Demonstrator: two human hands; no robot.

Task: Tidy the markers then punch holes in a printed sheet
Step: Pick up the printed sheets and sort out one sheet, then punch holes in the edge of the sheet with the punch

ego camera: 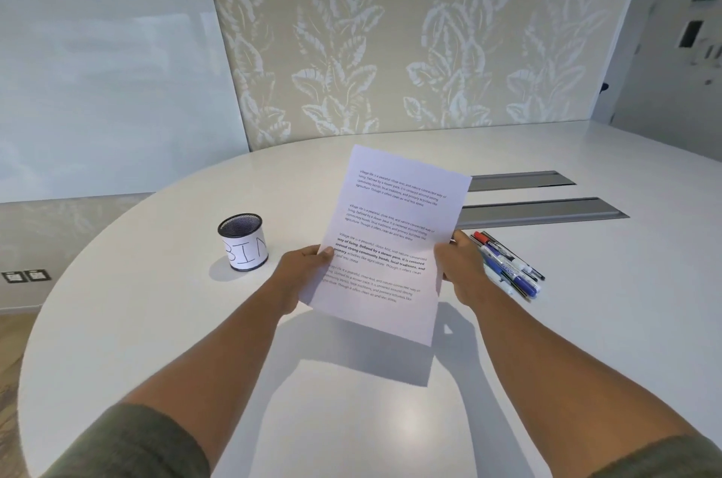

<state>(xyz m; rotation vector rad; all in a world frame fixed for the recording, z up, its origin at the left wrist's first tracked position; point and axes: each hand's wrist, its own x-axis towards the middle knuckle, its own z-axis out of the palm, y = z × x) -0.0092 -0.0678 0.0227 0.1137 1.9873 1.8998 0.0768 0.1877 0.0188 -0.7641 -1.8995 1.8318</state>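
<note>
A printed sheet [394, 227] with several paragraphs of text is held up above the white table [156, 321], tilted away from me. My left hand [302, 274] grips its left edge, thumb on top. My right hand [459, 270] grips its right edge. Several markers [512, 266], one with a red cap and others blue and black, lie in a loose pile on the table just right of my right hand. A black mesh cup [243, 241] with a paper label reading "BIN" stands upright to the left of the sheet. No hole punch is visible.
Two grey cable-slot covers [547, 210] are set into the table behind the markers. A patterned wall panel [390, 28] and a glass board [97, 67] rise behind the rounded table edge. Floor sockets [25, 276] show at the left.
</note>
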